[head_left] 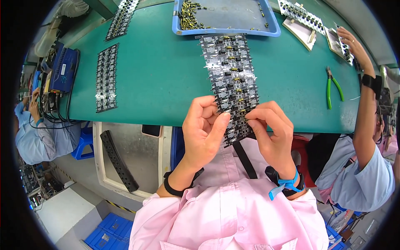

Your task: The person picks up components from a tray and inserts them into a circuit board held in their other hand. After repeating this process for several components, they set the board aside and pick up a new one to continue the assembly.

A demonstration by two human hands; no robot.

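Observation:
A long panel of black circuit boards [227, 79] slants up from my lap over the table's near edge, its far end by the blue tray. Small yellow-and-black parts stand in a row along its middle. My left hand [203, 132] is closed on the panel's left edge near the close end, thumb on top. At the opposite edge, my right hand [273, 132] pinches thumb and forefinger together against the boards. Whatever lies between those fingertips is too small to make out.
The blue tray [227, 31] holds loose yellow-and-black parts. Two more board panels [107, 79] [121, 20] lie left, near a blue machine [62, 71] with cables. Green-handled cutters [329, 89] rest right. A co-worker's hand [352, 43] touches a white-framed board there. Another person sits far left.

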